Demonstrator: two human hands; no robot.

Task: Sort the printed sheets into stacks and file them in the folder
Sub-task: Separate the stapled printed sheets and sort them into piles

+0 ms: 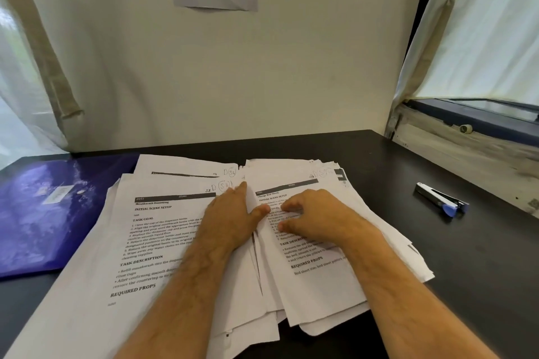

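Left hand (233, 213) flat on sheets (163, 230); right hand (309, 213) fingers curled, pinching sheet edge.

The sheets (163, 242) are white with black printed text and dark grey header bars; some have pencil marks in the top corner. The folder (49, 213) is deep purple-blue and shiny, with a small white label. The table (481, 271) is black. The stapler (440, 202) is black and white with a blue tip. The wall (233, 73) is cream, and the curtains (481, 32) are pale white.

left sheet (151, 242) "TASK GOAL", "REQUIRED PROPS"
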